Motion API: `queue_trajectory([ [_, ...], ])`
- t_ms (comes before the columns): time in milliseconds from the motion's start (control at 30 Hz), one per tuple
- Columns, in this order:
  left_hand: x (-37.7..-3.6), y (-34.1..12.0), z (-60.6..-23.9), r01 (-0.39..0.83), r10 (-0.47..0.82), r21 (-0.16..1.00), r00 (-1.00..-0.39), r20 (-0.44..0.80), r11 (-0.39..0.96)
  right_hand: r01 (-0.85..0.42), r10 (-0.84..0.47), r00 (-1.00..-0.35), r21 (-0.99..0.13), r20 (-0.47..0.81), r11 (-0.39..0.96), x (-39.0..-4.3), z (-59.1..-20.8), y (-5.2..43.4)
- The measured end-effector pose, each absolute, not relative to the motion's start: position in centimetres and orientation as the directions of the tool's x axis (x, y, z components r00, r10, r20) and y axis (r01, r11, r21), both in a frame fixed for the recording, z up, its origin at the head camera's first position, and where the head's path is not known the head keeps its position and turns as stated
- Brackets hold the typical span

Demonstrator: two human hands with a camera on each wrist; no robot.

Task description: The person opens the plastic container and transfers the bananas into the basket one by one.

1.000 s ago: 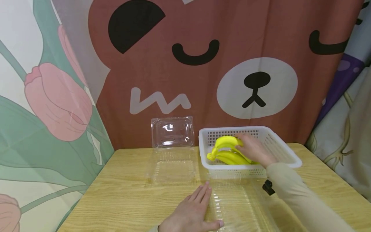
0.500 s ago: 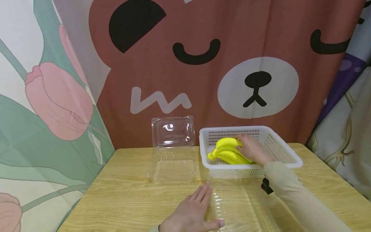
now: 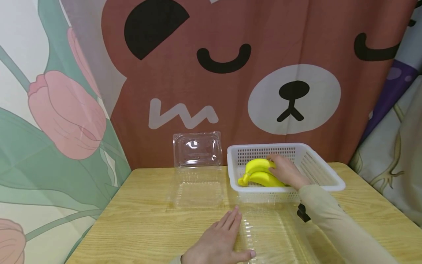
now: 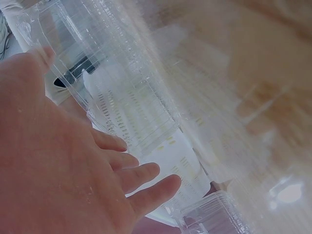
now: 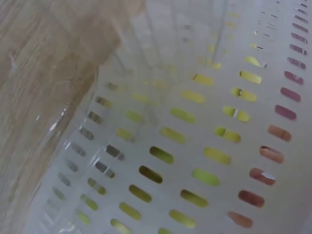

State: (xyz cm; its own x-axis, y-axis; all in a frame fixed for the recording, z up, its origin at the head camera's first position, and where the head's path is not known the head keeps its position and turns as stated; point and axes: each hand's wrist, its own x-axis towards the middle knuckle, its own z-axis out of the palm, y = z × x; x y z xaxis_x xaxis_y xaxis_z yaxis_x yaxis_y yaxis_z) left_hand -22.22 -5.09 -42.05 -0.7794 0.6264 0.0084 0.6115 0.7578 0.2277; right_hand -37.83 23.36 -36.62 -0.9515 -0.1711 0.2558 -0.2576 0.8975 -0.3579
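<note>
We are reaching our right hand [image 3: 287, 171] into the white basket [image 3: 324, 173] at the far right of the tabletop [image 3: 138, 220]; its fingers are curling over the bananas [image 3: 260, 173], gripping the yellow bunch, which is lying inside the basket toward its left side; the bunch's stem end is pointing left toward the basket's left wall. We are resting our left hand [image 3: 219, 244] flat on the tabletop near the front edge, fingers straight and close together, the thumb lying against the left rim of a clear tray [image 3: 273, 234]; the tray is sitting just in front of the basket, touching or nearly touching its front wall. A second clear box [image 3: 197, 172] is standing to the left of the basket, its lid open and leaning upright against the bear curtain [image 3: 263, 55]. In the right wrist view we are seeing only the basket's slotted wall [image 5: 204, 146], with yellow showing through the slots.
</note>
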Motion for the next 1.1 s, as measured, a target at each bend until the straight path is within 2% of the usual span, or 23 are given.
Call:
queue_trajectory([
  [200, -22.2, -5.1, -42.0, 0.605, 0.622, 0.233, -0.783, 0.001, 0.761, -0.227, -0.145, -0.963, -0.391, 0.229, 0.892, -37.4, -36.0, 23.5],
  [700, -22.1, -5.2, -42.1, 0.605, 0.62, 0.231, -0.785, 0.012, 0.762, -0.264, -0.18, -0.956, -0.413, 0.231, 0.872, -36.0, -35.4, 23.4],
  [933, -22.2, -5.2, -42.2, 0.617, 0.627, 0.22, -0.778, 0.03, 0.755, -0.241, -0.162, -0.963, -0.422, 0.213, 0.874, -35.6, -35.6, 23.2],
  [1100, -22.2, -5.2, -42.4, 0.641, 0.642, 0.19, -0.764, 0.063, 0.744, -0.277, -0.184, -0.95, -0.413, 0.252, 0.868, -35.1, -35.6, 23.1],
])
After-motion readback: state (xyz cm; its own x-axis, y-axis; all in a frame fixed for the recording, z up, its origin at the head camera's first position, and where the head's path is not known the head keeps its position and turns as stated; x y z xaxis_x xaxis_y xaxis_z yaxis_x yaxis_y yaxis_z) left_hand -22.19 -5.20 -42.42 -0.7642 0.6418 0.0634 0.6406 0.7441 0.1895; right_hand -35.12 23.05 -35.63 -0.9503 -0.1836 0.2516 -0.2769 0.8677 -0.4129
